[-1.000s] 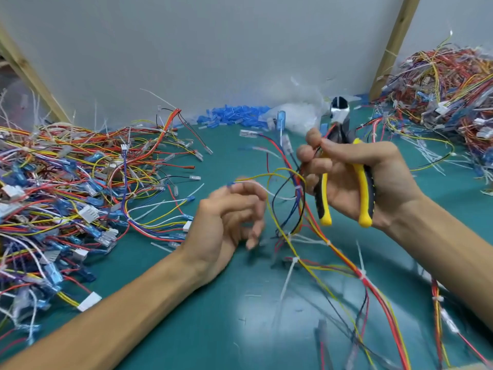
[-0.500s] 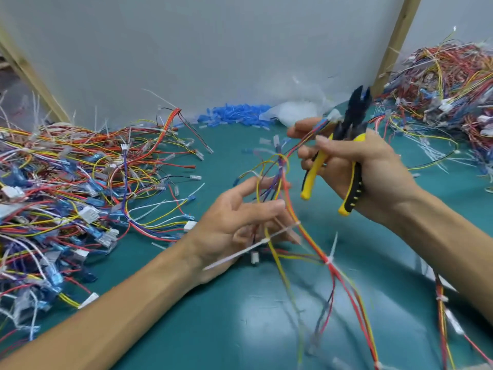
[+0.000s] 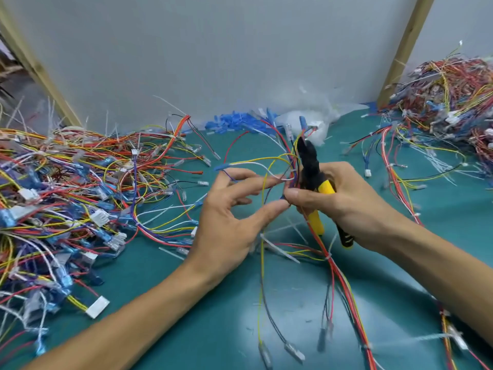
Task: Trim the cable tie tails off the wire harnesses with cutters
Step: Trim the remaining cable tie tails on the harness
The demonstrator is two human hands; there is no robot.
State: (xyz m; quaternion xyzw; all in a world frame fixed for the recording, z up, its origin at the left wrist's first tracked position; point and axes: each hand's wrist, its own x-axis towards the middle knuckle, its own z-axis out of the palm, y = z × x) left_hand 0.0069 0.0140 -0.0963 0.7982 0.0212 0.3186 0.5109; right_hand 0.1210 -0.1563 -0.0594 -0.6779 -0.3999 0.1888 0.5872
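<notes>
Right hand grips the cutters, left hand spread among the harness wires (holding nothing): isolate one tie tail, snip flush.

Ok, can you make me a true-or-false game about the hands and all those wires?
1. The right hand holds the cutters. True.
2. The cutters' handles are red. False: they are yellow.
3. The left hand is a tight fist. False: its fingers are spread out among the harness wires.
4. A big wire pile lies on the table at the left. True.
</notes>
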